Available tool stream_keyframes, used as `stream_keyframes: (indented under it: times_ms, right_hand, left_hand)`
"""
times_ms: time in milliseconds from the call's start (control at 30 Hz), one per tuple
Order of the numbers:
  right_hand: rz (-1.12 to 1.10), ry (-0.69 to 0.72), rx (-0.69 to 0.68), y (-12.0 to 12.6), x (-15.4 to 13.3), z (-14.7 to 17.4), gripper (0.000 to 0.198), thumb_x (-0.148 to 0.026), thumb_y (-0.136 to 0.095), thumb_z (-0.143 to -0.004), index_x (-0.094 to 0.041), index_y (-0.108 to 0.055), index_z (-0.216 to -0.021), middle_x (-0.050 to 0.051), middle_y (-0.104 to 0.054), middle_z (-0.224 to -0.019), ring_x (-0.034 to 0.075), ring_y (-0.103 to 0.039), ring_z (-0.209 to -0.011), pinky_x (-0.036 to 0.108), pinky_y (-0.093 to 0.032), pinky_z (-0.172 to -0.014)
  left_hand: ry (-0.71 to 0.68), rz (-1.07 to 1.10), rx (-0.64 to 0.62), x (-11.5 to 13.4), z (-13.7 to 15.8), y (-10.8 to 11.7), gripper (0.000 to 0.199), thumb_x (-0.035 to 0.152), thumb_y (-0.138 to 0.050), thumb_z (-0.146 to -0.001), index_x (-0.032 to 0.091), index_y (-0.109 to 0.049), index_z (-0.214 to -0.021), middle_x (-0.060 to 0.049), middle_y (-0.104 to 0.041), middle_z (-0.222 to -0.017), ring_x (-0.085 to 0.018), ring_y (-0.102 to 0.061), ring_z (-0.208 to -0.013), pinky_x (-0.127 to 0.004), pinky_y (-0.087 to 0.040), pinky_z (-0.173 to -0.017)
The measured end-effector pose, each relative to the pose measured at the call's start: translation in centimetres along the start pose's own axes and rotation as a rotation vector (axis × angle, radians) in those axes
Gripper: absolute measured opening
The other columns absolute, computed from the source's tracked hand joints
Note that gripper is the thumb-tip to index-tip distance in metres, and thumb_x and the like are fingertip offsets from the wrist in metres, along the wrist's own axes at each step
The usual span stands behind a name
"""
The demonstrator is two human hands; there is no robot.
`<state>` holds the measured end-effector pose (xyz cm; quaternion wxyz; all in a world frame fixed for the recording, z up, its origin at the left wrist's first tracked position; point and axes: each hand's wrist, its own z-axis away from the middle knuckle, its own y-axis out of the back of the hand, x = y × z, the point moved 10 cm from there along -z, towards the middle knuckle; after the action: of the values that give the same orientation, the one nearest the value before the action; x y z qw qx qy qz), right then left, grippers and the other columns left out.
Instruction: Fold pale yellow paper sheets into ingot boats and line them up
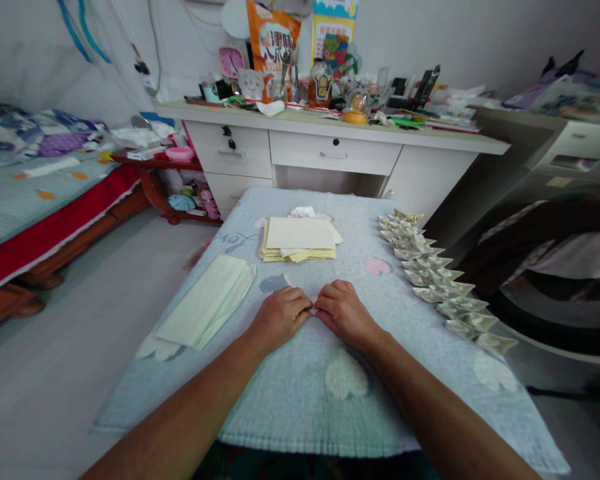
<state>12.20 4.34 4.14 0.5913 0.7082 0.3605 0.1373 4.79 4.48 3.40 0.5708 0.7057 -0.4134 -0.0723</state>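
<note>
My left hand (286, 312) and my right hand (343, 311) meet at the fingertips above the middle of the cloth-covered table (290, 407). Both are closed in a pinch on what looks like a small piece of paper (314, 311); only a pale bit shows between the fingers. Beyond them lies a stack of cream and yellow paper sheets (300, 235), with a crumpled white piece (301, 212) behind it. To the left is a folded pale green stack of paper (204, 303). Several folded paper boats (437, 277) stand in overlapping rows along the right side.
A white desk (335, 143) crowded with jars, bags and small items stands behind the table. On the right is a front-loading washing machine (555, 253). A bed (55, 200) and a low wooden shelf (165, 173) are on the left.
</note>
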Motion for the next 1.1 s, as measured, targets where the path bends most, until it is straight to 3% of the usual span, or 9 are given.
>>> stream_keyframes:
  times_ms: [400,600,733,1100]
  right_hand:
    - [-0.022,-0.005,-0.017,-0.2,-0.1,0.0,0.008,-0.020,-0.057,-0.089,-0.019,-0.065,-0.092,0.004,-0.058,-0.087,0.018,-0.044,-0.087,0.032,-0.029,-0.081]
    - [-0.037,-0.024,-0.013,-0.5,0.1,0.0,0.008,-0.020,-0.060,-0.087,-0.019,-0.065,-0.093,0.004,-0.058,-0.087,0.019,-0.045,-0.088,0.033,-0.029,-0.082]
    - [-0.013,-0.001,-0.016,-0.3,-0.2,0.0,0.008,-0.021,-0.057,-0.089,-0.019,-0.065,-0.090,0.004,-0.058,-0.085,0.018,-0.045,-0.087,0.033,-0.028,-0.082]
    - [0.003,-0.011,-0.015,-0.5,-0.1,-0.1,0.014,-0.023,-0.053,-0.093,-0.020,-0.066,-0.090,0.003,-0.058,-0.084,0.018,-0.044,-0.086,0.033,-0.028,-0.080]
  left_hand:
    - [-0.045,-0.012,0.005,0.2,0.0,-0.2,0.017,0.025,-0.054,-0.090,0.018,-0.068,-0.082,-0.003,-0.062,-0.083,-0.016,-0.055,-0.080,-0.028,-0.044,-0.072]
    - [0.051,0.059,0.002,-0.5,0.1,0.1,0.004,0.020,-0.060,-0.084,0.019,-0.064,-0.086,-0.003,-0.063,-0.087,-0.017,-0.057,-0.084,-0.029,-0.045,-0.076]
    - [0.114,0.109,0.009,-1.2,0.2,0.2,0.007,0.017,-0.063,-0.080,0.019,-0.063,-0.086,-0.003,-0.064,-0.088,-0.017,-0.058,-0.086,-0.029,-0.046,-0.076]
    - [0.092,0.116,0.003,-1.4,0.1,-0.2,0.011,0.017,-0.057,-0.086,0.019,-0.066,-0.082,-0.003,-0.063,-0.083,-0.016,-0.057,-0.082,-0.028,-0.044,-0.076]
